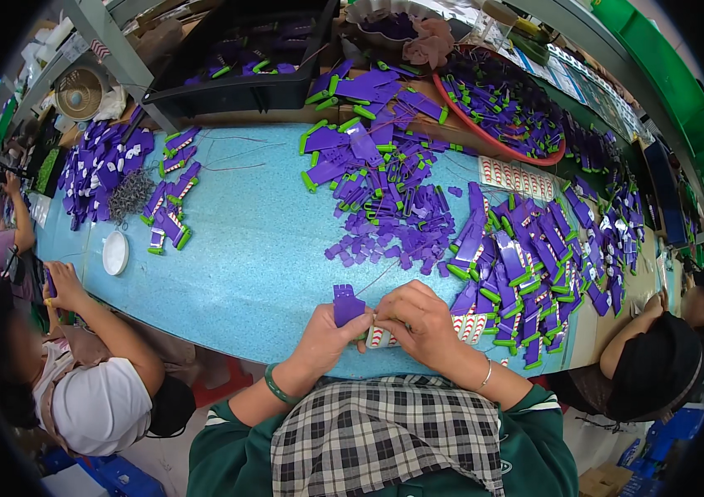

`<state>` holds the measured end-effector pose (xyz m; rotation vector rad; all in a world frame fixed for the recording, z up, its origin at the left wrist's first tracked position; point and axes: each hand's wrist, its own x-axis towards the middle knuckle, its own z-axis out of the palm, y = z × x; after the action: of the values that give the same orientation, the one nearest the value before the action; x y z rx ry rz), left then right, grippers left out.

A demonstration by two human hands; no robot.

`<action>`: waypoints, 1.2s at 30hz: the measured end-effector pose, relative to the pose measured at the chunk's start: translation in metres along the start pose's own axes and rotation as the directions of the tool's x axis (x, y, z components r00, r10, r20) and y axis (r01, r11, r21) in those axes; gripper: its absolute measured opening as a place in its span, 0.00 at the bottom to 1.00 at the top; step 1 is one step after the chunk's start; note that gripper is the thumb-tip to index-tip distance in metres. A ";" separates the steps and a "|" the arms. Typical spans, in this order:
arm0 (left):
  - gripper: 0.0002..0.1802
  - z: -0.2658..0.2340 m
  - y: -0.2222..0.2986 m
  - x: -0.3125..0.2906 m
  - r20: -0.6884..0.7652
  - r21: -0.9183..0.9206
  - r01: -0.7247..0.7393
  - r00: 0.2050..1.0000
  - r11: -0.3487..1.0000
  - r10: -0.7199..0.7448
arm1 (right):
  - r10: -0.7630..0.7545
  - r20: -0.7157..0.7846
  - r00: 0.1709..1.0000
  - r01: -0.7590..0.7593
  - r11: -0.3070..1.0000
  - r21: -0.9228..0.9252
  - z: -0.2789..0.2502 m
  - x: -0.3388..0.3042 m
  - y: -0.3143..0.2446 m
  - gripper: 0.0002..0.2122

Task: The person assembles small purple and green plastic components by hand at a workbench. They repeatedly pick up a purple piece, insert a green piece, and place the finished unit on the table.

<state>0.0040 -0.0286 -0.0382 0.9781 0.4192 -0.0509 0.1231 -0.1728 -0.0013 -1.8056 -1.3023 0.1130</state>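
While L hand (323, 341) holds purple pc (348, 307), R hand (420, 321) sits alongside.

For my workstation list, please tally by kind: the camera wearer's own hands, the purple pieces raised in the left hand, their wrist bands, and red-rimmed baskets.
Hands (left hand, right hand): 2
Purple piece: 1
Wrist bands (green bangle, silvery bracelet): 2
Red-rimmed basket: 1
Total: 6

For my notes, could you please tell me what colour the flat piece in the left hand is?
The flat piece is purple, clearest in the head view.
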 end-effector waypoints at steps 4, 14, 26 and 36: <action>0.07 -0.002 0.000 0.000 -0.050 0.143 -0.038 0.998 0.989 0.045 | -0.222 -0.011 0.975 0.223 0.973 0.068 -0.002 -0.001 -0.007 0.06; 0.07 0.003 0.029 -0.011 -0.117 0.436 -0.275 0.927 0.857 0.356 | 0.395 0.278 0.876 -0.477 0.617 0.627 0.003 -0.009 0.013 0.03; 0.09 0.004 0.042 -0.004 -0.146 0.575 -0.231 0.915 0.785 0.377 | 0.384 0.164 0.909 -0.412 0.756 0.510 -0.024 0.000 0.011 0.06; 0.05 0.022 0.022 0.009 -0.018 0.169 -0.085 0.996 0.982 0.090 | 0.320 -0.134 0.938 -0.266 0.911 0.316 -0.029 0.000 -0.012 0.10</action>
<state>0.0240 -0.0326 -0.0129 1.1636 0.3995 0.0060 0.1295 -0.1891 0.0250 -1.6969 -0.8272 0.2845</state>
